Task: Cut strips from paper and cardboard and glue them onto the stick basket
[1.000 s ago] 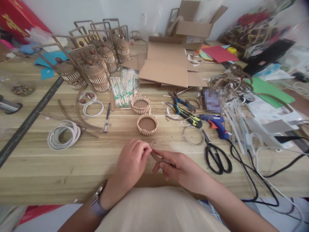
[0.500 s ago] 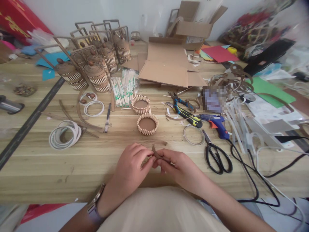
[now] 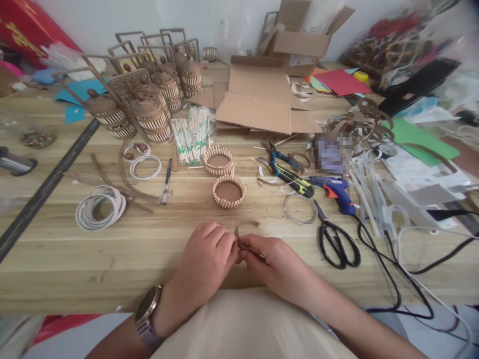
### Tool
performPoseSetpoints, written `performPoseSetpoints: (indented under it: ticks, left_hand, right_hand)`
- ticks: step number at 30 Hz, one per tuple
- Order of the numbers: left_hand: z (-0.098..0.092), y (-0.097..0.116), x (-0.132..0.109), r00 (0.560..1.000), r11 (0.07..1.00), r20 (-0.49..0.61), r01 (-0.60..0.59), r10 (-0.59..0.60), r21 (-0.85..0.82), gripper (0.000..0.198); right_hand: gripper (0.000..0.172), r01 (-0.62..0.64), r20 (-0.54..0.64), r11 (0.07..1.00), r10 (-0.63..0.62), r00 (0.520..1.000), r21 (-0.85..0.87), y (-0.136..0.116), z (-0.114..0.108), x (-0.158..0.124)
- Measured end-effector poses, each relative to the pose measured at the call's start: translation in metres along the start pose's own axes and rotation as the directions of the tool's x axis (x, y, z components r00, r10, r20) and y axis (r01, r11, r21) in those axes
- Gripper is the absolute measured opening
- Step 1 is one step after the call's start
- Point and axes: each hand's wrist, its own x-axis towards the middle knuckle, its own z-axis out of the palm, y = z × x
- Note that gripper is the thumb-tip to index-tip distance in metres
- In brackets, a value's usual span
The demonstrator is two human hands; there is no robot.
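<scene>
Close to the table's near edge, my left hand (image 3: 209, 257) and my right hand (image 3: 271, 259) meet at the fingertips. Between them is a thin brown strip (image 3: 247, 224), its free end curling up and away to the right. My right thumb and fingers pinch the strip. The left fingers are closed at the same spot, and they partly hide what they grip. Just beyond my hands stands a small round basket of wooden sticks (image 3: 229, 205) with a brown base. A second stick basket (image 3: 219, 172) touches it from behind.
Scissors (image 3: 339, 244), a blue glue gun (image 3: 337, 192), a utility knife (image 3: 295, 182) and pliers (image 3: 279, 159) lie to the right. White tape rolls (image 3: 84, 217) and a pen-like cutter (image 3: 166, 182) are at left. Several lidded stick baskets (image 3: 153, 119) and flat cardboard (image 3: 258, 107) stand behind.
My left hand has turned and its fingers have closed in against my right fingertips. The strip's free end now curves up more visibly. Tools and baskets stay put.
</scene>
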Motion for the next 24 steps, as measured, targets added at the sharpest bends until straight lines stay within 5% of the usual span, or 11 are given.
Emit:
performPoseSetpoints:
  ticks: [5, 15, 24]
  left_hand:
    - [-0.002, -0.002, 0.003, 0.996, 0.987, 0.024, -0.093, 0.091, 0.127, 0.025]
    - [0.002, -0.01, 0.0, 0.995, 0.996, -0.099, 0.025, -0.033, -0.087, 0.017]
    - [-0.007, -0.005, -0.001, 0.993, 0.995, -0.086, -0.087, 0.083, -0.052, 0.019]
  right_hand:
    - [0.021, -0.023, 0.027, 0.999, 0.022, 0.999, 0.037, -0.002, -0.002, 0.001]
    - [0.02, -0.135, 0.108, 0.979, 0.119, 0.987, 0.153, -0.009, -0.014, -0.004]
    - [0.019, -0.154, 0.137, 0.965, 0.127, 0.982, 0.21, -0.008, -0.013, -0.003]
